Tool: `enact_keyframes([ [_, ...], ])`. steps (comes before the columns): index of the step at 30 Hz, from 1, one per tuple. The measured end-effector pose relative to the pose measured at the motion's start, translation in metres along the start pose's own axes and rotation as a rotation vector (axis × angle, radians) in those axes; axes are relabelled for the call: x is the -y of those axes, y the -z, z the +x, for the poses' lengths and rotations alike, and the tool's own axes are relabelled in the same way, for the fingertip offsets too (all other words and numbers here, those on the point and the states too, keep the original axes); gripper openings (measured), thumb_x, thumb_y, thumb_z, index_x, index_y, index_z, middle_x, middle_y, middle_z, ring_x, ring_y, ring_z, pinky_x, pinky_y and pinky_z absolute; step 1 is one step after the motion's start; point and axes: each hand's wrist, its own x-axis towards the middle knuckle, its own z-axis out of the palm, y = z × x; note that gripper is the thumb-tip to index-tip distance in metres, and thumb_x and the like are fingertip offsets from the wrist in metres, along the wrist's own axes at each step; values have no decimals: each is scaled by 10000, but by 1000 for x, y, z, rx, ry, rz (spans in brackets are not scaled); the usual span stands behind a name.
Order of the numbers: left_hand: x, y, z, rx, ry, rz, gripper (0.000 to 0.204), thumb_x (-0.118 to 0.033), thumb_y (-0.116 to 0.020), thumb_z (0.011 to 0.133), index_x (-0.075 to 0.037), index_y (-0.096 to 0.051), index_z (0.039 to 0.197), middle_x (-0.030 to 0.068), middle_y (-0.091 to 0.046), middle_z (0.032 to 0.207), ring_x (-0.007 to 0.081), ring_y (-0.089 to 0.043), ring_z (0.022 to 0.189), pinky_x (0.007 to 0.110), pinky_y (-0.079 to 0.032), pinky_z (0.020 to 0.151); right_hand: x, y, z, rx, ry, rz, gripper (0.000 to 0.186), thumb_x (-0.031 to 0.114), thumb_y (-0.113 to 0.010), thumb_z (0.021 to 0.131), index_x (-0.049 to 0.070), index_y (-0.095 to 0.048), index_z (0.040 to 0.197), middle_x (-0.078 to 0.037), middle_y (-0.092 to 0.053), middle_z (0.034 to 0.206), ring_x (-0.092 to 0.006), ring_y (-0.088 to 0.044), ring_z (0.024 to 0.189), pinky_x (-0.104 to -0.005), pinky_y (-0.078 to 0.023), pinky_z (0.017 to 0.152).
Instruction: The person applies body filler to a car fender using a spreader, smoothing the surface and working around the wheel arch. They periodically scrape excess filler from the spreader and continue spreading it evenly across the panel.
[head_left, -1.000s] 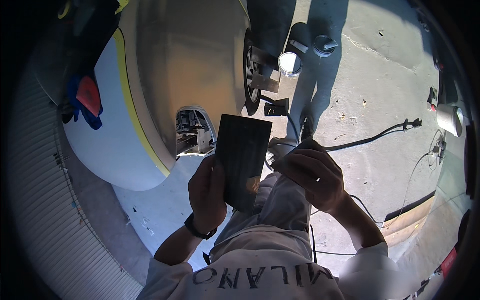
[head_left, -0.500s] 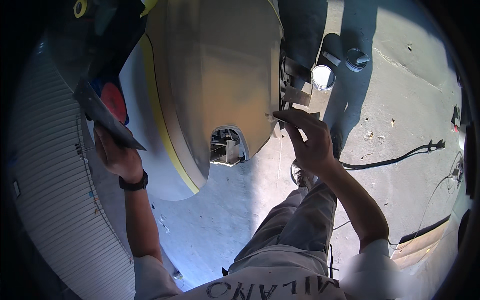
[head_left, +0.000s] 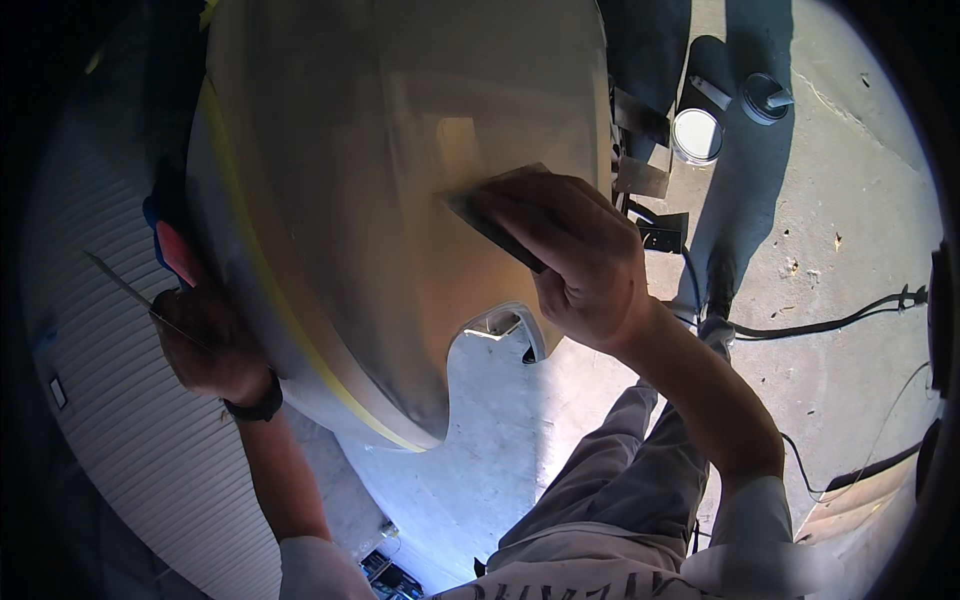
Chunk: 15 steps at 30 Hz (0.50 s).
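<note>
A large curved car body panel (head_left: 420,250) in grey and tan primer, edged with yellow masking tape (head_left: 250,240), fills the middle. My right hand (head_left: 590,260) is closed on a thin flat filler spreader (head_left: 500,238), laid at a slant against the panel's face. A pale rectangular patch (head_left: 458,142) shows just above it. At the left, beside the taped edge, my left hand (head_left: 205,345) grips a thin flat plate (head_left: 122,282), seen almost edge-on. Shadow covers most of its fingers.
Behind my left hand is a red and blue object (head_left: 175,250). On the floor at the upper right stand an open tin with white content (head_left: 697,136) and another tin (head_left: 764,100). A black cable (head_left: 830,325) crosses the floor. A ribbed shutter (head_left: 110,400) lines the left.
My right hand has moved from the panel's right edge onto its face, the spreader now against it. My left hand has dropped outward, its plate turned from broadside to edge-on. The view has shifted.
</note>
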Motion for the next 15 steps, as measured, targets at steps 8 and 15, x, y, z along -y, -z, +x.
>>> enact_keyframes([
  [8,-1,14,0,213,39,-16,418,-285,-410,1120,89,-483,1291,157,-606,990,186,-622,909,317,-507,785,-35,-3,30,-91,56,-59,367,-97,-639,834,47,-761,1149,-135,-731,1097,-288,-734,953,-349,-619,820],
  [15,-1,12,6,184,-193,137,444,-245,-542,1085,101,-492,1358,146,-667,942,171,-672,814,294,-527,694,-13,-12,-11,-31,-12,116,482,-86,-648,720,56,-760,1167,-124,-724,1131,-298,-705,1061,-434,-573,983],
])
